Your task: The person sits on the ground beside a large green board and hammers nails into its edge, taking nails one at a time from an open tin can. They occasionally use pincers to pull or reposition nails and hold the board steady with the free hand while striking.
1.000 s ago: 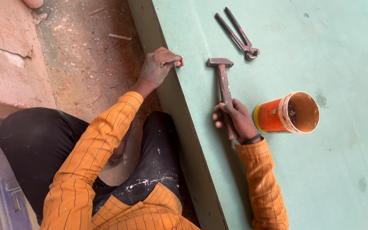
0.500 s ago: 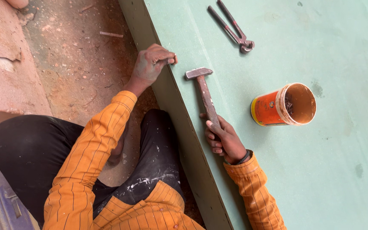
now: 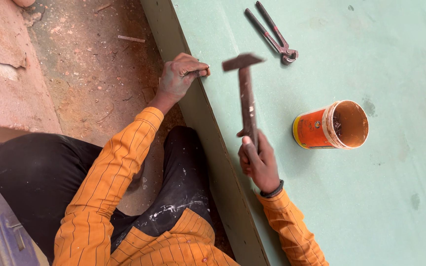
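A pale green board (image 3: pixel 380 197) lay flat over a dusty earthen floor (image 3: pixel 89 74), its dark edge running diagonally between the person's knees. The hammer (image 3: pixel 246 93) had a worn, paint-flecked shaft and a dark metal head, blurred, raised above the board just beside the fingertips of the other hand. The right hand (image 3: pixel 258 160) was clenched around the lower end of the shaft, thumb lying along it, wrist bent upward, an orange striped sleeve and a dark band at the wrist. The left hand (image 3: pixel 179 76) rested on the board's edge, fingers curled and pinched together at the tips; something small seemed held there, but it was too small to tell. Beyond the hammer head, well away from both hands, a pair of dark pincers (image 3: pixel 272 32) lay closed on the board. To the right of the gripping fingers, near but apart, an orange cylindrical tub (image 3: pixel 321 128) lay on its side, open mouth turned away from the hand.
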